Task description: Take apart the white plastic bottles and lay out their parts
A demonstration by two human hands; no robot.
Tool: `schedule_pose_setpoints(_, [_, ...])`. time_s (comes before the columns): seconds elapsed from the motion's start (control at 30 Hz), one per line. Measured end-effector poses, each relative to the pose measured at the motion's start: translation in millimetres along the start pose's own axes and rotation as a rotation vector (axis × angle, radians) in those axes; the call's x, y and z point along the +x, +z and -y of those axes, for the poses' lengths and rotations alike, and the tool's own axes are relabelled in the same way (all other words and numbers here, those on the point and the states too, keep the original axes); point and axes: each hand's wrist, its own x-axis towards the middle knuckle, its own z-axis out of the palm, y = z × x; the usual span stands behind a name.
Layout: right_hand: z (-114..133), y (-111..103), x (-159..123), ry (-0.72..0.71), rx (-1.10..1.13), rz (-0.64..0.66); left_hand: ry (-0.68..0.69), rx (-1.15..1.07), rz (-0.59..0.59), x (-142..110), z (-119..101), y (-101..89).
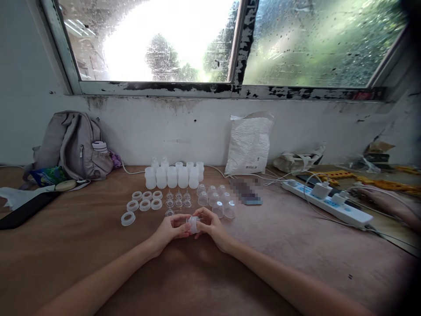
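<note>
Close together at the middle of the table, my left hand (171, 229) and my right hand (212, 227) both grip a translucent, ribbed screw ring (193, 224) between their fingers. A clear part seems to poke out at its side, though fingers hide much of it. Just beyond my hands lie clear bottle nipples (178, 202) in short rows. To their left are several loose screw rings (145, 205), and to their right several clear dome caps (217, 209). Behind these stands a double row of frosted white baby bottles (172, 177).
A grey backpack (74, 145) and a black flat object (29, 210) occupy the left. White plastic bag (249, 145) leans on the wall. At right are a power strip (329, 204) with cables, a blurred flat item (246, 192) and another person's hand (383, 197).
</note>
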Motion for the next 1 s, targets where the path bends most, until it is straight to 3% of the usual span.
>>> schedule_pose_setpoints(0.3, [4,-5,0,0.093,0.134,0.067,0.057,0.160,0.015,1,3,-6.8])
schedule_pose_setpoints(0.53, [2,0,-7,-0.083,-0.358,0.224,0.344,0.642,0.037,-4,0,-11.5])
schedule_pose_setpoints(0.83, [8,1,-5,-0.133,-0.472,-0.096,0.613,1.131,-0.076,-6,1,-14.9])
schedule_pose_setpoints(1.0, [11,2,-4,-0.140,-0.550,-0.198,0.739,1.335,-0.342,2,-1,-26.9])
